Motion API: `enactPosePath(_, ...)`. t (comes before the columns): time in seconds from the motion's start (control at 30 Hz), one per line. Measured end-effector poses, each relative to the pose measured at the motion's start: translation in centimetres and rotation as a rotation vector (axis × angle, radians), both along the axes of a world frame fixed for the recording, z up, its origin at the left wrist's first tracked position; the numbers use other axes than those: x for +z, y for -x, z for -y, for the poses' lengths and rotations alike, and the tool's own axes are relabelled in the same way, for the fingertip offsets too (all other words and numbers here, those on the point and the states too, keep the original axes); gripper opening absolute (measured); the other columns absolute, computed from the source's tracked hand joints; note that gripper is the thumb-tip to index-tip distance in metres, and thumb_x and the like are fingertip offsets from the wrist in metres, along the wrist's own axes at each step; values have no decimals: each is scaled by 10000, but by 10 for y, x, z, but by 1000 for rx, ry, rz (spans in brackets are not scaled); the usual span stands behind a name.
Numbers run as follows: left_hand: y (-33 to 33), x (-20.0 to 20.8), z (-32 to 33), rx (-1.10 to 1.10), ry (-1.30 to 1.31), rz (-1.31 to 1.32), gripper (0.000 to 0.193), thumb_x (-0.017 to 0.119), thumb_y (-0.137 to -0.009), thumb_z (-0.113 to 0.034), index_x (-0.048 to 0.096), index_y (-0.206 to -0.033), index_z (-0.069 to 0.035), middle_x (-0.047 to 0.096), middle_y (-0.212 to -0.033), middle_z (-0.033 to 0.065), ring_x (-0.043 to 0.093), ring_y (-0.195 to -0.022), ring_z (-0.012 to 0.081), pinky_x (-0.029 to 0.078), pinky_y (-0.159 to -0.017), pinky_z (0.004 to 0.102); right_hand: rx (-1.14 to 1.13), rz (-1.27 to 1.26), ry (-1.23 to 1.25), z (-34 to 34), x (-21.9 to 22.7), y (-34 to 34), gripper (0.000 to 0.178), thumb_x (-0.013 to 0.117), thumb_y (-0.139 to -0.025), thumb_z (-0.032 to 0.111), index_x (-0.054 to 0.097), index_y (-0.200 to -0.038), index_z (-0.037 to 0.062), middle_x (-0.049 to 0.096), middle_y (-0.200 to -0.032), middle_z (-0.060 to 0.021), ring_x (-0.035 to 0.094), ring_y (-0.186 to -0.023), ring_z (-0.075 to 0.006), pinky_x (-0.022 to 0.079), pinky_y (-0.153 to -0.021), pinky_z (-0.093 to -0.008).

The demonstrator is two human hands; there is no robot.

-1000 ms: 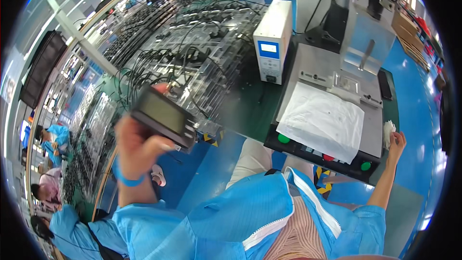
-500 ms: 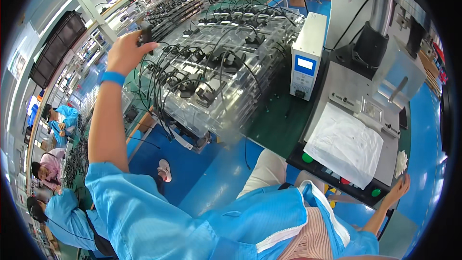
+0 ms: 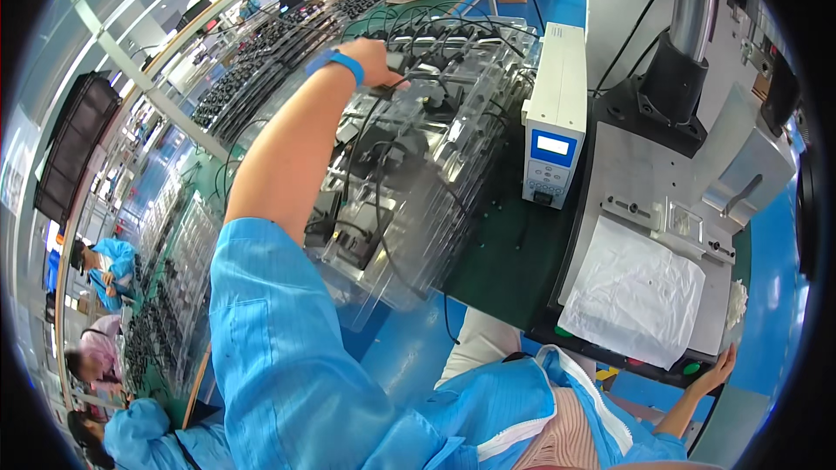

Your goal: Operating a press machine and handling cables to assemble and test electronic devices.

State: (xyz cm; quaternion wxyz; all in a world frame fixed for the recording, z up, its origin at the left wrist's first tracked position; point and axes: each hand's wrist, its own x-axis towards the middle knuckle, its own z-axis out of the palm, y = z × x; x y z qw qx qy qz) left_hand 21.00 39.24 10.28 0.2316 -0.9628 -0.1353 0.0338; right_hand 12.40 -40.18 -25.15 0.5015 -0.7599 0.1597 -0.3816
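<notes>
Over the far part of the stacked clear plastic trays (image 3: 409,252), my left hand (image 3: 374,63) is closed on a black boxy part (image 3: 398,63), seemingly one of the corded ones. Its fingertips are partly hidden by the part. Several black boxy parts with cables, such as a corded black box (image 3: 359,239), lie in the tray compartments. My right hand (image 3: 718,372) rests at the near right corner of the press machine's base, fingers stretched along the edge, beside a green button (image 3: 692,368). A white plastic sheet (image 3: 634,292) lies on the metal bed (image 3: 627,161).
A white control box (image 3: 557,78) with a lit screen stands between the trays and the press column (image 3: 675,78). Further trays of black parts (image 3: 261,70) fill the bench at far left. Co-workers in blue (image 3: 111,270) and pink sit at the left. A white clump (image 3: 737,303) lies beside the base.
My left hand has moved right from beyond the trays' left side to over them, with the black part. The view has shifted a little. My right hand stays at the machine's corner.
</notes>
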Motion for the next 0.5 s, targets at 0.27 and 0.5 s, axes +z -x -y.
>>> enactPosePath(0.27, -25, -20, -12, -76, 149, -157, 694, 484, -822, -646, 659, -729, 19, 631, -679, 120, 568, -597, 307, 480, -620, 397, 9, -57, -69, -6, 7, 5, 335, 484, -935, 218, 550, -1189, 11, 559, -1193, -93, 517, -1073, -213, 374, -967, -283)
enactPosePath(0.5, 13, 84, -107, 181, 64, 234, 498, 555, -852, -478, 626, -716, -3, 573, -634, 81, 529, -610, 203, 468, -663, 343, 3, -123, -51, -8, 16, 13, 348, 442, -951, 239, 545, -1196, 16, 549, -1212, -92, 512, -1086, -209, 376, -970, -284)
